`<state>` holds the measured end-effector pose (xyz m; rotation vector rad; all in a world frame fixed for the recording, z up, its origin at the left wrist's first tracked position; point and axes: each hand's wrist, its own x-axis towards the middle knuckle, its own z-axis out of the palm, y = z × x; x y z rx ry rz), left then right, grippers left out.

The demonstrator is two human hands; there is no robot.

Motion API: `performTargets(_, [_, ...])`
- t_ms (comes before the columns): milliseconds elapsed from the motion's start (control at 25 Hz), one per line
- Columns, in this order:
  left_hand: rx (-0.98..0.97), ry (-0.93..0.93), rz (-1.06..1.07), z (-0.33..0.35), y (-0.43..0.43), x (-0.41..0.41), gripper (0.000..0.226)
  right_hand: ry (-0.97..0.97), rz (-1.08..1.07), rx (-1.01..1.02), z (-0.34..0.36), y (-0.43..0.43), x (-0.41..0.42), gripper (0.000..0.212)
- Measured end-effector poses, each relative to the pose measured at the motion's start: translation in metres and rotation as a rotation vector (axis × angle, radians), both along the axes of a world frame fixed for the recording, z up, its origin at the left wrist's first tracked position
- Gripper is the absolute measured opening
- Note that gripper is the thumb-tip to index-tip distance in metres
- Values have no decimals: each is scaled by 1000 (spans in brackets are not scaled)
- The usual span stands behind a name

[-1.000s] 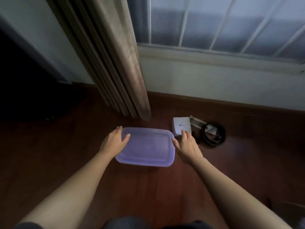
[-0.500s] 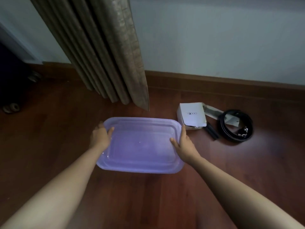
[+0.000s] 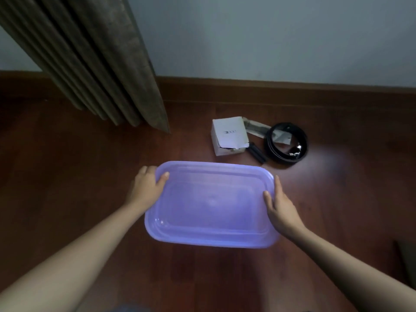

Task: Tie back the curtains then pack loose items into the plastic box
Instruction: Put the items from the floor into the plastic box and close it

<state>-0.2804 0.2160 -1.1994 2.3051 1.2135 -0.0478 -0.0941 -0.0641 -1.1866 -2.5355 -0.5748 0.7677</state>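
The curtain (image 3: 108, 64) hangs at the left, over the wooden floor (image 3: 67, 176). The plastic box (image 3: 211, 203) is in the middle, looking light, stiff and somewhat slippery, so its short rims are the best holds. The left hand (image 3: 146, 188) and right hand (image 3: 281, 208) each grip one short rim, thumbs inside. Behind it lie a white carton (image 3: 228, 134) and a coiled black belt (image 3: 286, 145).

A translucent purple plastic box (image 3: 211, 203) sits over the dark wooden floor (image 3: 67, 165), gripped at both short ends: the left hand (image 3: 147, 188) clasps its left rim with the thumb over the edge, the right hand (image 3: 281, 207) presses flat against its right rim. Beyond the box's far right corner lie a small white carton (image 3: 228, 136), a coiled black belt (image 3: 286, 143) and a black stick-like item (image 3: 256, 153). Beyond its far left corner hangs a brown curtain (image 3: 101, 64).
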Motion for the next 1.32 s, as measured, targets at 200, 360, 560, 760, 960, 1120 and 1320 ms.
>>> performTargets(200, [-1,-11,-122,-10,-24,31,39,-64,-32,23,-14,-37,22,61])
performTargets(360, [-66,74,-126,-12,-17,40,42,-50,-16,39,-22,-41,25,61])
performTargets(560, [-158,19,-132,-3,-17,48,41,-60,15,46,-25,-50,24,61])
performTargets(760, [-114,150,-227,2,-16,51,45,-7,-72,170,-32,-51,19,58])
performTargets(960, [-94,212,-261,5,-13,52,47,-30,-102,198,-35,-48,17,56])
performTargets(1120, [-119,230,-224,7,-16,53,47,-30,-124,192,-35,-47,16,56])
performTargets(1320, [-128,134,-199,11,-18,51,43,-29,-123,185,-37,-46,16,56])
